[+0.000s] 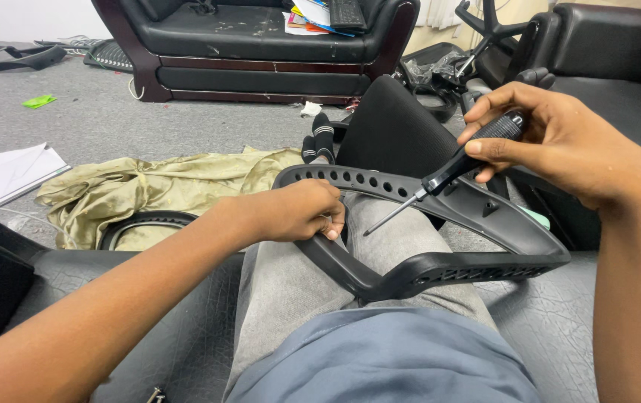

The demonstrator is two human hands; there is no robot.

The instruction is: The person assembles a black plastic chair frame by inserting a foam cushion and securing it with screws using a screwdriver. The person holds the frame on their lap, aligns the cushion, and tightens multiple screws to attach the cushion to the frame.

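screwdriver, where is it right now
The black-handled screwdriver is right of centre in the head view, held in the right hand, tip pointing down-left over the black perforated plastic frame.

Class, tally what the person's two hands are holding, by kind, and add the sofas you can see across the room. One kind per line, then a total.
Screwdriver, in the right hand: 1
Black plastic frame, gripped by the left hand: 1
Black sofa: 1
Total: 3
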